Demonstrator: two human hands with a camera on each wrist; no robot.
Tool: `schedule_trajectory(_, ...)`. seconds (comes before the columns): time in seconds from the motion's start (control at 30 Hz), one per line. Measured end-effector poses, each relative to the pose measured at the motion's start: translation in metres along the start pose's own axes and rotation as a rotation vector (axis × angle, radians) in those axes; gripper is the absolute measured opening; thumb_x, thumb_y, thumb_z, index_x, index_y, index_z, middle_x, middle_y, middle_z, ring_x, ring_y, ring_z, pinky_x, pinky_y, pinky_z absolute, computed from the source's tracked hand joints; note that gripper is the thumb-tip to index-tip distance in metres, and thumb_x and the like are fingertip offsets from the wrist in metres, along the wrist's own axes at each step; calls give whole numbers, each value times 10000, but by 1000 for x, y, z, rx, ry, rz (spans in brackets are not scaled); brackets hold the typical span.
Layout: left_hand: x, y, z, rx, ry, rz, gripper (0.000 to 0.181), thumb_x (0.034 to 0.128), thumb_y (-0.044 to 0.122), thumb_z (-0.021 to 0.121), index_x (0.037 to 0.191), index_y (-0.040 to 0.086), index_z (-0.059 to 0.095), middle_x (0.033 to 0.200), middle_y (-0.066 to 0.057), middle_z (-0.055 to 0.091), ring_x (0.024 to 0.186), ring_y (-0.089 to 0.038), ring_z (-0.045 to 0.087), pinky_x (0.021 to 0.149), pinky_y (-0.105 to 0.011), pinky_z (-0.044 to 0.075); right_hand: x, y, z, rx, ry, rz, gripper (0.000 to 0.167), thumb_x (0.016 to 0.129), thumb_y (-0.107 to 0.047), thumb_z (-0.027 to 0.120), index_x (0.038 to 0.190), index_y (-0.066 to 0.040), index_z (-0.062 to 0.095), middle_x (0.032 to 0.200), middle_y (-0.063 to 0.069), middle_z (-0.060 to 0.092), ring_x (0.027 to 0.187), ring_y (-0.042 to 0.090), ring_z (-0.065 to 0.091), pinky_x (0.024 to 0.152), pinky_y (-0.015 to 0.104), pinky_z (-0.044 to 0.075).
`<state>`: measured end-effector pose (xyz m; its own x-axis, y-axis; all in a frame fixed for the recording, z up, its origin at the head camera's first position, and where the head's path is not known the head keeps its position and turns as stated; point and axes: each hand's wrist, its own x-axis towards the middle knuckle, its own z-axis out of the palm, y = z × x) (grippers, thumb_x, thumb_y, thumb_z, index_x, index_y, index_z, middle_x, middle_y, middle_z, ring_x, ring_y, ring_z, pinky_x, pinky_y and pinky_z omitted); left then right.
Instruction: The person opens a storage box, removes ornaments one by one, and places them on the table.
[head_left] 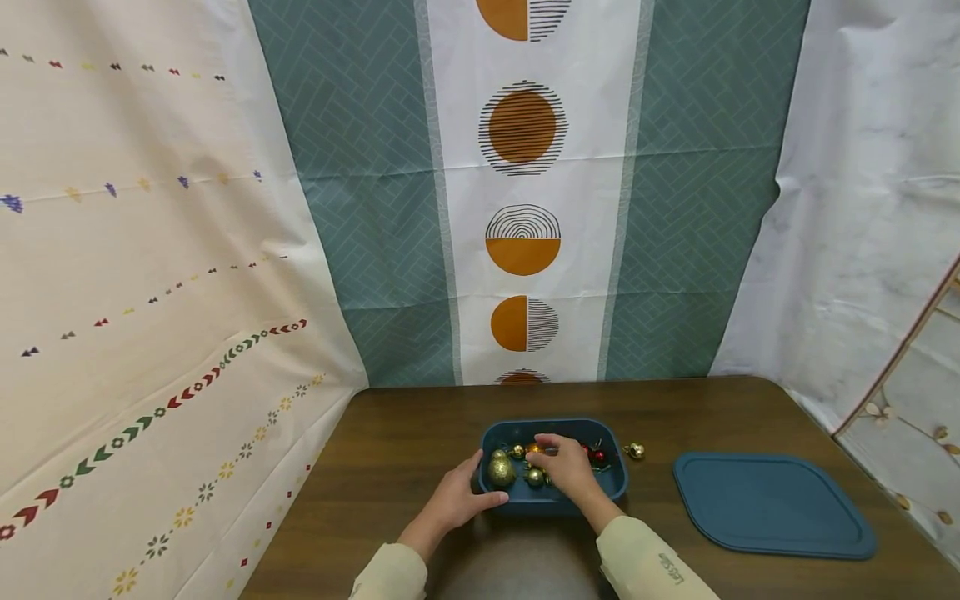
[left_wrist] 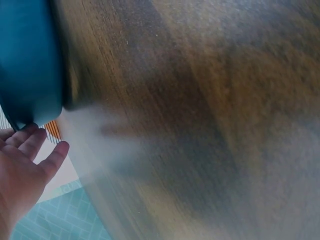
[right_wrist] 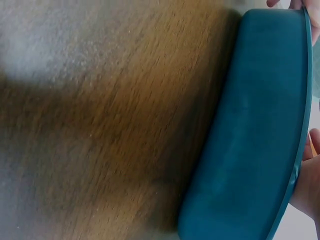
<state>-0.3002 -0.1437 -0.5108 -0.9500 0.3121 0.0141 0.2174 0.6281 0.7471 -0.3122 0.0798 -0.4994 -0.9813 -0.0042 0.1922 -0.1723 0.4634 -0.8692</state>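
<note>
A blue plastic box [head_left: 551, 506] stands on the table with small Christmas ornaments inside. At its left end lies a large glittery gold ornament [head_left: 501, 469]; small gold balls [head_left: 535, 477] and a red ball [head_left: 599, 456] lie farther right. My left hand [head_left: 459, 498] rests at the box's left end, fingers at the rim and thumb spread toward the front corner. My right hand [head_left: 567, 469] reaches over the front rim into the box. Its thumb and forefinger are beside an orange-gold ornament [head_left: 534, 448]; whether they pinch it, I cannot tell. In the right wrist view the box wall hides the fingertips.
A gold ball ornament [head_left: 635, 451] lies on the wooden table [head_left: 405, 433] just right of the box. Farther right is a flat blue lid [head_left: 772, 504]. Patterned curtains [head_left: 390, 250] hang behind the table and at both sides.
</note>
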Motion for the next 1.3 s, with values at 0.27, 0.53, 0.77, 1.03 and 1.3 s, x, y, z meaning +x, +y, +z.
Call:
schedule_trajectory(0.27,0,2,-1,6,5,-3,927,850,474,760,1515,-18,343,1501,-270,396,1367,-453,386,1062,-637,329,-1,-3,6,2,-58,12,412,870,-159,775,1218,36,670,1141,163,686,1033,343,655,832,455,557)
schedule_trajectory(0.53,0,1,0,-4,-4,-10,927,851,471,761,1521,-9,336,1506,-263,392,1371,-444,384,1064,-631,331,3,-4,15,-14,-104,-11,397,866,-154,777,1190,52,675,1140,179,689,1025,341,657,836,464,554)
schedule_trajectory(0.77,1,1,0,0,-2,-8,938,846,482,762,1521,-11,336,1501,-260,400,1369,-437,390,1063,-627,336,6,-3,24,-77,-133,-36,377,858,-156,783,1174,30,693,1146,163,695,1040,332,657,904,513,514)
schedule_trajectory(1.03,0,1,0,-16,-7,-15,934,847,465,766,1522,-12,332,1505,-256,397,1370,-437,390,1061,-635,332,9,-7,27,-124,-169,-22,384,851,-173,794,1167,23,698,1125,167,699,1047,343,638,956,571,461)
schedule_trajectory(1.3,0,-2,1,-11,-1,0,916,853,452,765,1518,-13,339,1500,-249,410,1362,-429,407,1061,-626,339,11,-10,34,-145,-187,-58,400,837,-172,804,1157,43,696,1100,174,705,1043,350,652,924,531,502)
